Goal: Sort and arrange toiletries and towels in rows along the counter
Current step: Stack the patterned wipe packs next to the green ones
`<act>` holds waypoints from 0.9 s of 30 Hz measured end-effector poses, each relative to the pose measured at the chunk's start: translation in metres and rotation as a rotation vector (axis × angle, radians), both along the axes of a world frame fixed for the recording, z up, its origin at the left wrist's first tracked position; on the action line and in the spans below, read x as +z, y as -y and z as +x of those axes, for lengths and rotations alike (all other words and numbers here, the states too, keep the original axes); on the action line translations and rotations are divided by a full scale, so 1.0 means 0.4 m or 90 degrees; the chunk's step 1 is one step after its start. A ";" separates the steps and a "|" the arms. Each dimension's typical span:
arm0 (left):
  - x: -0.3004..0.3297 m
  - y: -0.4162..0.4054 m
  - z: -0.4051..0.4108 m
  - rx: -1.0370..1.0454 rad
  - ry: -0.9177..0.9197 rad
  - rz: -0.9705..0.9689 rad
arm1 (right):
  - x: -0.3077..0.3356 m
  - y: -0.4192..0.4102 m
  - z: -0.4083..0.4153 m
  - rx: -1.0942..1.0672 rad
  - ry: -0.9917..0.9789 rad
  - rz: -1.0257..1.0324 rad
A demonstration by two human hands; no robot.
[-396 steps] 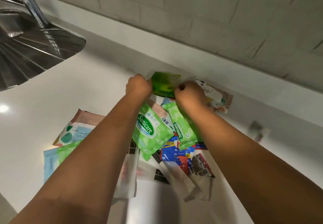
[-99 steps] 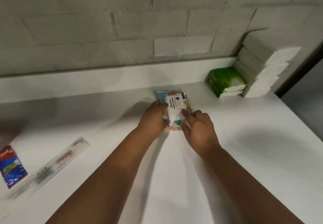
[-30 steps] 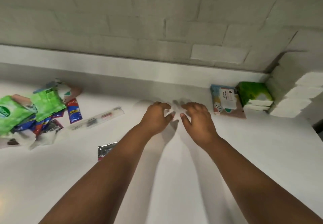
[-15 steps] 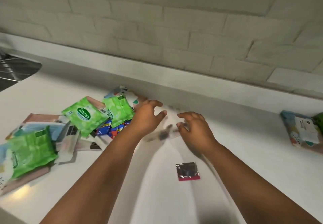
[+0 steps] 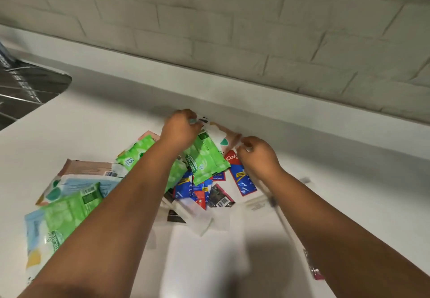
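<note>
Pale brick wall (image 5: 232,30) runs behind a white counter (image 5: 104,121), with a steel sink (image 5: 28,88) at the far left edge and a loose pile of toiletries heaped against the low white ledge (image 5: 302,121) at the back. Biggest in that pile are the patterned wipe packs (image 5: 76,181) lying flat to the left, then the green wipe packs (image 5: 204,160), one of which rests across the middle of the heap, and under and beside it the small red and blue toothpaste sachets (image 5: 242,176) and a dark sachet (image 5: 218,197). A clear wrapped strip (image 5: 258,202), blurred, lies just right of the sachets. Both hands are at the back of the pile on a patterned pack (image 5: 221,135) that sits against the ledge, partly under the green one. The left hand (image 5: 181,128) has its fingers curled over the pack's far left end, and the right hand (image 5: 256,153) pinches what looks like its right corner between thumb and fingertips, though blur leaves that contact uncertain. To do this pick well, it seems best to lift the pack's near edge a little and draw it out sideways, so the green pack slides off rather than riding along. Holding both ends keeps the soft pack flat and ready to set down square in its row. The sachets below are light and could scatter if the heap is dragged.
</note>
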State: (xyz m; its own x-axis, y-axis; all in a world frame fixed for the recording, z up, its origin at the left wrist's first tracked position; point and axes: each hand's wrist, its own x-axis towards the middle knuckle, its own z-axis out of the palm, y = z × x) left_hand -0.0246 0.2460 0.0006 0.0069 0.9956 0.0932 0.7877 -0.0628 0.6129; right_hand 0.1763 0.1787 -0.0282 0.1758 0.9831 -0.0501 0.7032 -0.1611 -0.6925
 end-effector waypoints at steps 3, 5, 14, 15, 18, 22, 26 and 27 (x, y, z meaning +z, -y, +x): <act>-0.018 -0.055 -0.015 -0.003 -0.057 -0.008 | -0.017 -0.054 -0.018 -0.028 0.095 -0.064; -0.030 -0.086 -0.020 0.003 -0.116 -0.043 | -0.031 -0.082 -0.026 -0.062 0.134 -0.082; -0.052 -0.147 -0.024 0.049 -0.186 -0.219 | -0.052 -0.133 -0.047 -0.219 0.060 -0.134; -0.053 -0.148 -0.022 0.047 -0.189 -0.226 | -0.053 -0.136 -0.051 -0.225 0.031 -0.142; -0.054 -0.146 -0.021 0.040 -0.178 -0.227 | -0.057 -0.145 -0.055 -0.232 -0.052 -0.148; -0.049 -0.142 -0.018 0.033 -0.133 -0.206 | -0.084 -0.160 -0.036 -0.246 -0.098 -0.143; -0.036 -0.134 -0.008 0.006 -0.072 -0.158 | -0.079 -0.153 -0.029 -0.270 -0.191 -0.108; -0.029 -0.128 -0.004 0.001 -0.056 -0.143 | -0.077 -0.150 -0.028 -0.277 -0.213 -0.097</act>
